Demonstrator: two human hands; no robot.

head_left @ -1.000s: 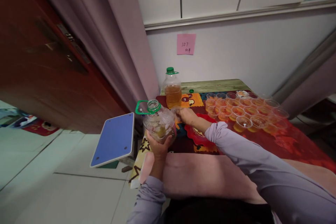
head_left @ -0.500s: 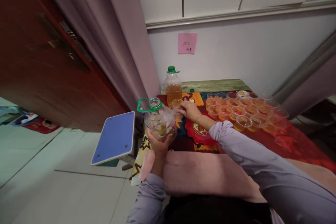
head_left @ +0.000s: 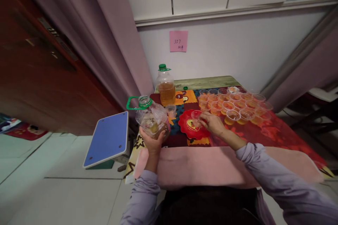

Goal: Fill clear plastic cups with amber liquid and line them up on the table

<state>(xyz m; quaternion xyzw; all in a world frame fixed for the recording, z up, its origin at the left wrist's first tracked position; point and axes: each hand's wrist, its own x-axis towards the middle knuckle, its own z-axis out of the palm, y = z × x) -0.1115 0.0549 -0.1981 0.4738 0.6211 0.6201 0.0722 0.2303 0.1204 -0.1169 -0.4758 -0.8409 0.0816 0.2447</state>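
My left hand point(head_left: 153, 140) holds a large clear jug point(head_left: 153, 117) from below, tilted at the table's left edge; its mouth is uncapped and a green handle ring hangs at its neck. In my right hand point(head_left: 211, 123) is a small clear plastic cup point(head_left: 196, 115), pinched above the red scalloped plate point(head_left: 192, 126). Another clear cup point(head_left: 171, 110) stands between the jug and the plate. Behind it a green-capped bottle point(head_left: 167, 91) of amber liquid stands upright. Rows of clear cups point(head_left: 233, 115) with amber liquid fill the right part of the table.
A patterned cloth covers the table, with a pink strip point(head_left: 206, 165) along its near edge. A loose green cap point(head_left: 185, 88) lies near the wall. Left of the table is a blue-topped stool point(head_left: 108, 139). A pink note point(head_left: 178, 41) is on the wall.
My right hand has moved right with its cup, from beside the jug to above the red plate. My left hand still holds the jug. The whole view has shifted slightly.
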